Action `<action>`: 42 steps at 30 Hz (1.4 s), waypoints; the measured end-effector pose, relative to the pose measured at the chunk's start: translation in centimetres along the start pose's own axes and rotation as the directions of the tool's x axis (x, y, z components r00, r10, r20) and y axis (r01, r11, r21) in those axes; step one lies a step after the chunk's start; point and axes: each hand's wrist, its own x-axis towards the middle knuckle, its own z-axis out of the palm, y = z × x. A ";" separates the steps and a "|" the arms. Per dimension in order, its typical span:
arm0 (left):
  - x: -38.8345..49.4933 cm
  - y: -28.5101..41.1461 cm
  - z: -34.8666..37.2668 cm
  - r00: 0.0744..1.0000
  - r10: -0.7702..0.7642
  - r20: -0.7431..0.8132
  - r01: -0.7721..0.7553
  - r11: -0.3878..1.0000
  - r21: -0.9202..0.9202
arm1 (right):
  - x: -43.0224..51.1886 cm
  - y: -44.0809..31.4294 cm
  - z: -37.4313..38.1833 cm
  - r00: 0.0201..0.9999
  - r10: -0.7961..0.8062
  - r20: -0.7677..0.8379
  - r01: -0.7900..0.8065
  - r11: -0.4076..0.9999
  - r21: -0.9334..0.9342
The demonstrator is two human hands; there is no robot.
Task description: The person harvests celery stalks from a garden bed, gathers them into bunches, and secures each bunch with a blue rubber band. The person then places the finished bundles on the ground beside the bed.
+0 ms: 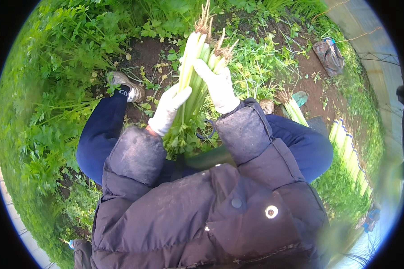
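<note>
Both hands wear white gloves and hold a bunch of celery in front of me, its pale stalks and brown roots pointing away and its leaves hanging toward my lap. My left hand grips the stalks from the left, about midway along, with the thumb across them. Around the upper stalks, just below the roots, my right hand is closed from the right. The stalks stand in two groups of slightly different height. Parts of the fingers of both hands are hidden behind the bunch.
Growing celery fills the left side. To the right, a small bunch with roots lies by my knee, near a row of tied celery bundles. A patterned bag lies on the soil at the upper right. Cut leaves cover the ground ahead.
</note>
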 end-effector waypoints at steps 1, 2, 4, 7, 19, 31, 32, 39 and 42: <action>0.1 0.1 0.1 0.998 -0.021 -0.050 0.024 0.998 0.056 | -0.1 0.0 0.0 0.999 0.021 -0.040 -0.023 0.999 -0.049; 0.1 0.2 0.1 0.996 0.017 -0.084 -0.011 0.997 0.080 | -0.1 0.0 -0.2 0.999 -0.005 -0.042 0.007 0.999 0.046; 0.4 0.3 0.0 0.991 0.038 -0.132 -0.022 0.993 0.120 | -0.3 0.0 -0.6 0.996 0.064 -0.057 -0.054 0.985 0.164; 0.7 0.2 -0.4 0.996 0.011 -0.092 -0.014 0.999 -0.033 | -0.5 0.0 -1.1 0.990 0.130 -0.048 -0.108 0.942 0.318; 0.2 0.0 0.3 0.901 -0.247 0.358 0.187 0.963 0.193 | -0.6 -0.5 -2.7 0.881 0.119 0.458 -0.267 0.925 0.272; -0.7 -2.1 -11.1 0.557 -0.811 0.178 -0.253 0.038 0.967 | 2.7 -9.0 -12.2 0.960 -0.278 -0.021 0.218 0.704 0.676; -0.6 -1.3 -12.4 0.625 -0.780 0.002 -0.233 -0.184 0.955 | 3.2 -8.6 -13.9 0.971 -0.208 -0.120 0.238 0.772 0.589; 1.2 2.7 -6.1 0.991 0.038 0.128 -0.117 0.715 0.689 | 2.2 2.2 -8.9 0.950 0.021 -0.311 -0.067 0.988 -0.137; 1.7 1.4 -0.3 0.985 0.021 0.171 -0.127 0.758 0.640 | 1.1 1.5 -4.3 0.996 0.011 0.090 -0.025 0.988 0.150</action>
